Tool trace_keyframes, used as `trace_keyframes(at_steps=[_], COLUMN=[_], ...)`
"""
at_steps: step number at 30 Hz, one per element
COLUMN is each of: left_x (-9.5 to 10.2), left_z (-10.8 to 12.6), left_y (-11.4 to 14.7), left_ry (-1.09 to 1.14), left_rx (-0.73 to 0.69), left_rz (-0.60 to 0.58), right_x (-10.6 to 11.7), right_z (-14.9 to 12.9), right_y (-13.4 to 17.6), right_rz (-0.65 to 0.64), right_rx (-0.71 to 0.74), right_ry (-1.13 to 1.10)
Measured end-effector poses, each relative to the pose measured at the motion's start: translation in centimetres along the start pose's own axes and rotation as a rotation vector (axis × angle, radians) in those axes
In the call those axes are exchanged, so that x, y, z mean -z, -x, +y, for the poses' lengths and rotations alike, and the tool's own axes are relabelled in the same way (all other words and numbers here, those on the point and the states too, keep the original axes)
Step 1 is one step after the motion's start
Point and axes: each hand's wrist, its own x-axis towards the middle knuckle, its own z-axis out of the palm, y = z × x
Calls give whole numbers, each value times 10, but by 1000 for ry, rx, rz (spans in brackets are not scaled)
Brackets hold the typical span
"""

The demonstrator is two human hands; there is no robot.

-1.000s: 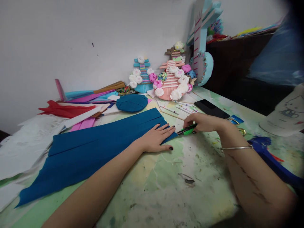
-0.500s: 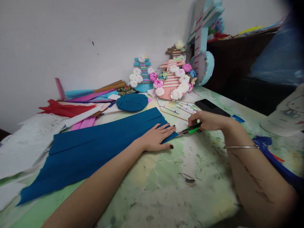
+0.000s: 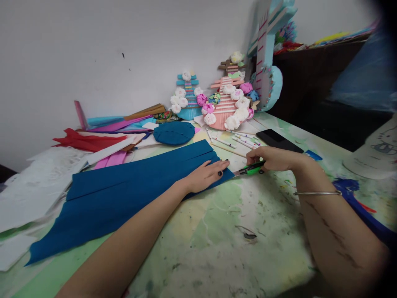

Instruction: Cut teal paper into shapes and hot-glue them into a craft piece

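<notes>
A long sheet of blue crepe paper (image 3: 118, 194) lies slantwise across the table, with creases and a ragged near-left end. My left hand (image 3: 206, 176) rests on its right end, fingers stretched out and thumb drawn in close to them. My right hand (image 3: 273, 159) is closed around green-and-black scissors (image 3: 252, 168). Their blades point left and touch the sheet's right corner, just past my left fingertips. Part of the handles is hidden by my fingers. Behind the sheet sits a round blue paper-covered piece (image 3: 174, 132).
Coloured paper (image 3: 89, 140) and white sheets (image 3: 34, 186) pile up at left. Flower-decorated instrument models (image 3: 225, 107) stand along the wall. Several markers (image 3: 245, 141) and a black phone (image 3: 279, 140) lie beyond my right hand. A white cup-like container (image 3: 375, 153) stands far right.
My left thumb has moved from the bare table in toward the fingers, over the paper. The scissors remain at the sheet's corner. The view has shifted slightly.
</notes>
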Motion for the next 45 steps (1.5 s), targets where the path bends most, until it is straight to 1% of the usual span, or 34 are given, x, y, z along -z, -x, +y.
trace_keyframes(at_steps=[3, 5, 12, 16, 21, 27, 32, 39, 45], left_x=[0, 0, -2, -1, 0, 3, 3, -1, 0], left_z=[-7, -12, -17, -17, -20, -22, -20, -21, -20], left_y=[-2, -4, -5, -5, -4, -2, -2, -4, -4], left_ry=[122, 149, 148, 165, 257, 378, 329, 116, 59], left_rx=[16, 5, -23, -25, -31, -20, -28, -66, -69], left_rz=[88, 114, 120, 126, 162, 212, 198, 143, 129], right_x=[0, -1, -10, -9, -3, -6, -10, -11, -10], right_z=[-2, -2, -5, -6, -5, -9, -16, -17, -16], right_y=[1, 0, -10, -10, -5, -9, -13, -14, -13], right_rz=[-8, -13, -61, -63, -32, -34, -65, -85, -99], right_rx=[-33, -45, -19, -13, -22, -17, 23, 32, 41], right_ry=[4, 16, 11, 12, 24, 16, 16, 20, 13])
